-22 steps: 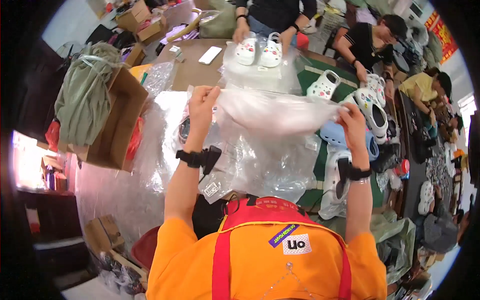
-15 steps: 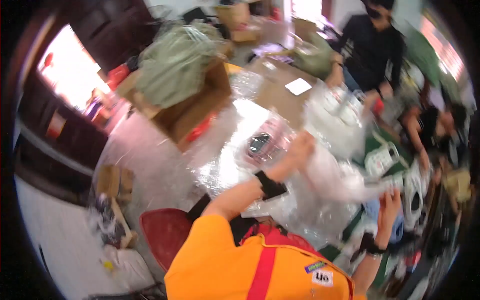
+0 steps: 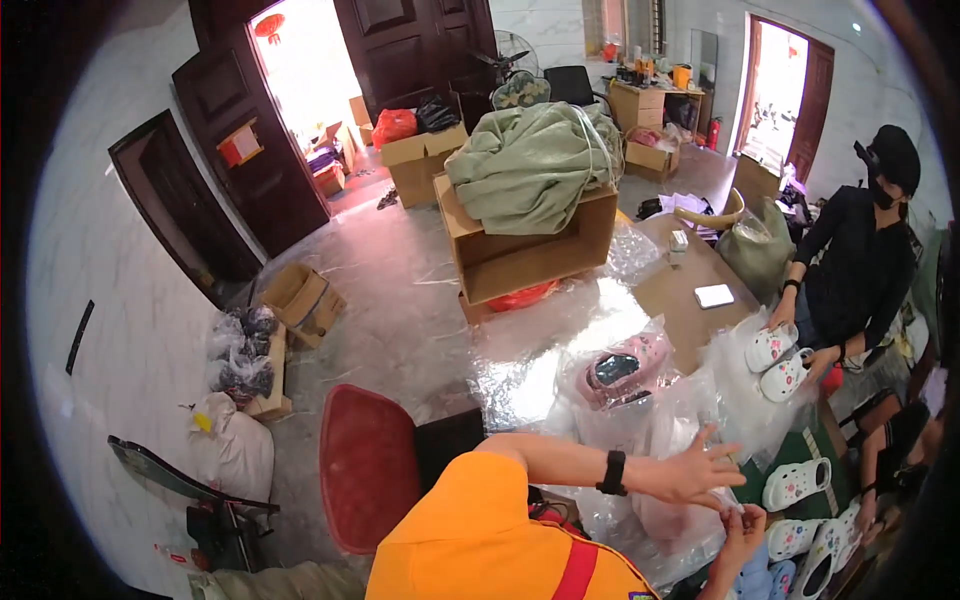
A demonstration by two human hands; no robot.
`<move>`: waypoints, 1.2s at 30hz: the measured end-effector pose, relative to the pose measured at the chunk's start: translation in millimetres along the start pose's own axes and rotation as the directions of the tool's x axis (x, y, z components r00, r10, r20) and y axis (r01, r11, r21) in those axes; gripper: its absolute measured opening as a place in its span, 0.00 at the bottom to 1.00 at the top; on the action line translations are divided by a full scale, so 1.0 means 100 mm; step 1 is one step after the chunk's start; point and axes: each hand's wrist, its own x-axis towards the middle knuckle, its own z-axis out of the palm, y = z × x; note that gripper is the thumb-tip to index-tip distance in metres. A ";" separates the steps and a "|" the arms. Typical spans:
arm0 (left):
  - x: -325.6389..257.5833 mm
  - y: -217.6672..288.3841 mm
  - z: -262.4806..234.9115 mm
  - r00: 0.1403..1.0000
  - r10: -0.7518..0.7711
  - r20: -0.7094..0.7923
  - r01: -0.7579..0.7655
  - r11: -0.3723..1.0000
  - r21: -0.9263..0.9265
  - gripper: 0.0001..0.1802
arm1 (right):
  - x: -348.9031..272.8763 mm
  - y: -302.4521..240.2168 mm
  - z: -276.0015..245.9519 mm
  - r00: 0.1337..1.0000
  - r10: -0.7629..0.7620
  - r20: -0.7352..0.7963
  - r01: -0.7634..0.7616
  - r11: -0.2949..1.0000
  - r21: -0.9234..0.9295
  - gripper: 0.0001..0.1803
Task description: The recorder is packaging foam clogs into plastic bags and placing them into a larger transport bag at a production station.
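My left hand (image 3: 692,472) reaches across a clear plastic bag (image 3: 665,520), fingers spread, its lower fingertips close to my right hand. At the bag's right end, my right hand (image 3: 742,530) pinches the gathered plastic. The bag looks pale pink; I cannot make out its contents. Just beyond lie pink clogs (image 3: 650,352) in clear plastic, a dark glossy patch showing on them. To the right of my hands, white clogs with colourful charms (image 3: 797,485) rest on a green surface. Some blue clogs (image 3: 762,580) sit by my right wrist, partly cut off.
Across the table, a person in black (image 3: 850,260) holds a pair of white clogs (image 3: 770,345) over clear plastic. Another person's arm (image 3: 880,450) is at the right. An open carton (image 3: 530,265) bears green sacking (image 3: 535,165). A white phone-like object (image 3: 714,296) lies on cardboard. A red chair (image 3: 368,470) stands left.
My view has swung, and the blur is gone. My hands, apart before with the bag stretched between them, are now close together. My left hand has spread its fingers.
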 end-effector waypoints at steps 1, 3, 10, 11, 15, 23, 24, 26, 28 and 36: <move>0.03 0.01 0.03 1.000 0.001 -0.002 -0.001 1.000 0.000 0.22 | 0.01 -0.01 0.00 1.000 -0.029 -0.007 0.029 0.999 0.015 0.09; 0.10 0.06 0.11 0.945 -0.025 0.326 0.177 0.877 -0.447 0.20 | -0.01 0.02 -0.03 0.998 -0.055 -0.012 0.055 0.998 0.023 0.09; 0.13 0.07 0.29 0.975 -0.077 0.209 0.197 0.741 -0.642 0.14 | -0.14 -0.01 -0.01 0.987 -0.145 0.072 0.152 0.982 -0.109 0.10; 0.12 0.06 0.29 0.979 -0.058 0.194 0.169 0.760 -0.627 0.13 | -0.16 -0.03 -0.02 0.989 -0.143 0.039 0.147 0.974 -0.171 0.10; 0.13 0.08 0.29 0.984 0.008 0.177 0.095 0.819 -0.566 0.12 | -0.22 -0.04 -0.04 0.987 -0.156 0.034 0.158 0.927 -0.339 0.08; 0.10 -0.05 0.23 0.979 0.134 0.154 -0.016 0.803 -0.596 0.10 | -0.27 0.11 -0.13 0.972 -0.234 0.036 0.230 0.897 -0.378 0.05; 0.06 -0.11 0.25 0.975 0.137 0.175 -0.013 0.822 -0.570 0.10 | -0.27 0.13 -0.16 0.971 -0.236 0.033 0.230 0.896 -0.379 0.05; -0.05 -0.21 0.17 0.968 0.122 0.220 0.010 0.854 -0.520 0.10 | -0.28 0.17 -0.21 0.976 -0.192 -0.106 0.164 0.959 -0.232 0.07; -0.20 -0.33 0.05 0.960 0.100 0.263 0.035 0.886 -0.462 0.10 | -0.32 0.18 -0.31 0.982 -0.179 -0.055 0.162 0.959 -0.231 0.13; -0.80 -0.92 -0.23 0.930 -0.060 0.363 0.114 0.985 -0.127 0.08 | -0.39 0.08 -0.39 0.983 -0.153 -0.099 0.140 0.982 -0.123 0.12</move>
